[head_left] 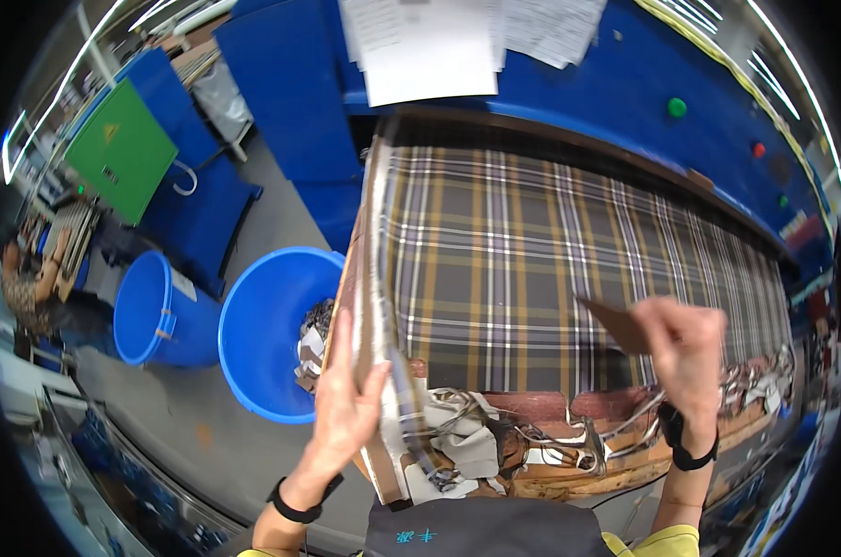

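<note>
Plaid fabric (495, 269) in grey, yellow, purple and white lies spread over a wide board on the machine bed. My left hand (343, 413) rests at the left edge of the board, fingers stretched and thumb apart, touching the pale strip (376, 269) along that edge. Over the fabric's right half, my right hand (682, 348) is closed on a thin, dark brown flat piece (615, 325), whose pointed end sticks out to the left; its material is unclear. Grey and white scraps (471, 441) are bunched along the near edge, over a reddish layer (532, 407).
At left stand a blue tub (262, 306) with scraps inside and another blue tub (142, 306). Beyond the fabric rises a blue machine (615, 93) with a green button (678, 108) and a red one (759, 148); paper sheets (430, 46) hang there. A person (35, 288) is at far left.
</note>
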Tool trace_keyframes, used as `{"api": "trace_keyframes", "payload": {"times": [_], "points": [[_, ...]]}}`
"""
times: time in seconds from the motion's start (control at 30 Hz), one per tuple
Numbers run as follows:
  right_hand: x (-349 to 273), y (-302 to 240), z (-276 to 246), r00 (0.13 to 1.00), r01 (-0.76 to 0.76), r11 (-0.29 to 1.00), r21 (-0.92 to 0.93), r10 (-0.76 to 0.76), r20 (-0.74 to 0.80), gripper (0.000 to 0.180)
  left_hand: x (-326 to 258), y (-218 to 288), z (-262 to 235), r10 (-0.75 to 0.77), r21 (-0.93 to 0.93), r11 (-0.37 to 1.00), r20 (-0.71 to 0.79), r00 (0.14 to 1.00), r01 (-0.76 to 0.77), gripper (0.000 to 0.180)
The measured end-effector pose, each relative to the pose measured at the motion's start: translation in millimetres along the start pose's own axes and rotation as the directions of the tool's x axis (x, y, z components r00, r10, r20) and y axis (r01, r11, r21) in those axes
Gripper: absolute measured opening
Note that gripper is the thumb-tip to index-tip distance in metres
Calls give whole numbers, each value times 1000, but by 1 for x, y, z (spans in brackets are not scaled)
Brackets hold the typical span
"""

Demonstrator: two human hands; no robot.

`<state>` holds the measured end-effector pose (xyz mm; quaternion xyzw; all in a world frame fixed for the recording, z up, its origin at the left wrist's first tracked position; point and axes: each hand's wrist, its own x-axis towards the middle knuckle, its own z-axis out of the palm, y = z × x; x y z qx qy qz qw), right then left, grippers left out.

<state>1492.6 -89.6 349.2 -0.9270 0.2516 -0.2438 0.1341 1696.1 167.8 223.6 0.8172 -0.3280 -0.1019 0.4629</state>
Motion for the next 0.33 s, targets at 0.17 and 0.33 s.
{"api": "trace_keyframes", "payload": {"times": [0.17,0.33], "points": [[18,-32,52,857,167,973,157,-222,465,22,-22,23,40,144,-22,989,26,989,-144,73],[25,-31,86,920,131,965,227,-204,335,19,-22,24,48,185,32,982,85,979,-188,73]]}}
